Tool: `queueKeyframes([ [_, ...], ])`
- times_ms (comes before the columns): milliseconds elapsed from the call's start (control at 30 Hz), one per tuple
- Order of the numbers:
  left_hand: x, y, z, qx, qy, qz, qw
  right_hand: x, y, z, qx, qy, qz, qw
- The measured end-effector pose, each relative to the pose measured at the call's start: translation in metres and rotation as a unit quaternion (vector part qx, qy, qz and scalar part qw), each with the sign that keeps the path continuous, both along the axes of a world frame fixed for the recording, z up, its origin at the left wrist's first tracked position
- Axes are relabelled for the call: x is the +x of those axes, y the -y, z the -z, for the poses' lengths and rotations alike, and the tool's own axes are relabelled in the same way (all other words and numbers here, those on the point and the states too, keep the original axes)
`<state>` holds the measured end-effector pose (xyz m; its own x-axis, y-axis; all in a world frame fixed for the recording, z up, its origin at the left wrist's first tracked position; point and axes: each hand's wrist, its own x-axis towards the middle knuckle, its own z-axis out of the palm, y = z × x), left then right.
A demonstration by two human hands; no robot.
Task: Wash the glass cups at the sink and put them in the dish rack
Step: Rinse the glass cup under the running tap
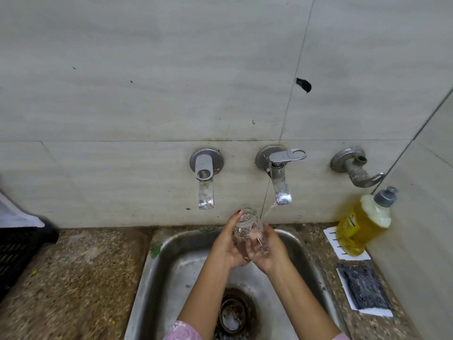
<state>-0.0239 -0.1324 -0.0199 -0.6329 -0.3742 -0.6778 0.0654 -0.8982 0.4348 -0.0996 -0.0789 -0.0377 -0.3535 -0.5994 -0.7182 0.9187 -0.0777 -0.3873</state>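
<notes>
Over the back edge of the steel sink (pixel 157 261), both hands held one glass cup (pixel 247 227) clear of the basin, just under the taps on the tiled wall. The left hand (pixel 226 245) wrapped the cup's left side, fingers curled round it and a red-nailed thumb up at its far end. The right hand (pixel 268 250) grasped the cup from the right and below, fingers folded against the glass. The cup was tilted, its far end toward the wall.

A thin stream of water (pixel 267 212) ran from the middle tap (pixel 280 182) and met the cup's right side by the right hand. The left tap (pixel 205 180) showed no water.

At the counter's right back corner a bottle of yellow dish soap (pixel 362 224) leaned against the side wall, with a dark scrub pad (pixel 365 288) nearer along the right edge. At the counter's left edge sat a black crate (pixel 17 253), blurred and only partly in view. The drain (pixel 234 312) lay near the sink's front.
</notes>
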Motion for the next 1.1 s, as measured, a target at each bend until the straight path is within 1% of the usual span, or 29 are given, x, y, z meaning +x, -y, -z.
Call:
queueKeyframes([
  [67,-0.002,0.0,0.007,-0.014,-0.026,-0.078,0.997,0.002,-0.002,-0.002,-0.011,-0.036,-0.017,0.999],
  [100,-0.001,0.0,0.01,-0.036,-0.038,-0.107,0.993,0.003,-0.004,-0.004,-0.018,-0.048,-0.03,0.998],
  [167,0.0,0.0,0.014,-0.075,-0.054,-0.138,0.986,0.004,-0.009,-0.009,-0.025,-0.068,-0.065,0.995],
  [267,0.002,0.0,0.019,-0.098,-0.053,-0.157,0.981,0.004,-0.015,-0.017,-0.021,-0.077,-0.118,0.99],
  [333,0.003,-0.002,0.017,-0.125,-0.04,-0.144,0.981,0.003,-0.018,-0.018,0.004,-0.09,-0.104,0.99],
  [433,0.005,-0.004,0.013,-0.181,-0.034,-0.096,0.978,-0.001,-0.019,-0.015,0.011,-0.163,-0.06,0.985],
  [500,0.006,-0.004,0.01,-0.232,-0.033,-0.06,0.97,-0.001,-0.018,-0.016,-0.005,-0.222,-0.048,0.974],
  [567,0.007,-0.004,0.005,-0.268,-0.04,-0.031,0.962,0.0,-0.018,-0.016,-0.006,-0.288,-0.065,0.955],
  [633,0.007,-0.005,0.001,-0.291,-0.073,0.002,0.954,-0.003,-0.017,-0.01,-0.002,-0.332,-0.057,0.941],
  [700,0.005,-0.008,-0.002,-0.321,-0.098,0.027,0.942,-0.006,-0.017,-0.008,-0.008,-0.328,-0.025,0.944],
  [733,0.003,-0.012,-0.003,-0.348,-0.086,0.035,0.933,-0.007,-0.017,-0.008,-0.017,-0.303,-0.016,0.953],
  [767,0.001,-0.017,-0.003,-0.394,-0.054,0.045,0.916,-0.007,-0.017,-0.009,-0.035,-0.258,-0.012,0.965],
  [800,-0.002,-0.021,-0.001,-0.465,-0.01,0.061,0.883,-0.007,-0.018,-0.009,-0.053,-0.206,-0.01,0.977],
  [833,-0.004,-0.026,0.002,-0.553,0.043,0.09,0.827,-0.006,-0.019,-0.012,-0.07,-0.157,-0.001,0.985],
  [867,-0.004,-0.029,0.003,-0.632,0.085,0.117,0.761,-0.006,-0.019,-0.014,-0.086,-0.114,0.015,0.99],
  [900,-0.003,-0.031,0.006,-0.685,0.121,0.125,0.707,-0.005,-0.019,-0.016,-0.095,-0.077,0.032,0.992],
  [933,-0.002,-0.033,0.008,-0.711,0.14,0.114,0.679,-0.005,-0.019,-0.017,-0.1,-0.048,0.045,0.993],
  [967,-0.001,-0.032,0.012,-0.729,0.146,0.091,0.663,-0.004,-0.019,-0.019,-0.1,-0.032,0.053,0.993],
  [1000,0.0,-0.03,0.018,-0.76,0.149,0.054,0.63,-0.003,-0.019,-0.021,-0.105,-0.024,0.054,0.993],
  [1033,0.002,-0.029,0.021,-0.803,0.16,0.018,0.574,-0.002,-0.018,-0.022,-0.113,-0.018,0.05,0.992],
  [1067,0.002,-0.027,0.025,-0.833,0.173,-0.011,0.526,-0.001,-0.018,-0.022,-0.123,-0.015,0.043,0.991],
  [1100,0.001,-0.027,0.028,-0.843,0.176,-0.027,0.507,0.0,-0.018,-0.021,-0.125,-0.021,0.035,0.991],
])
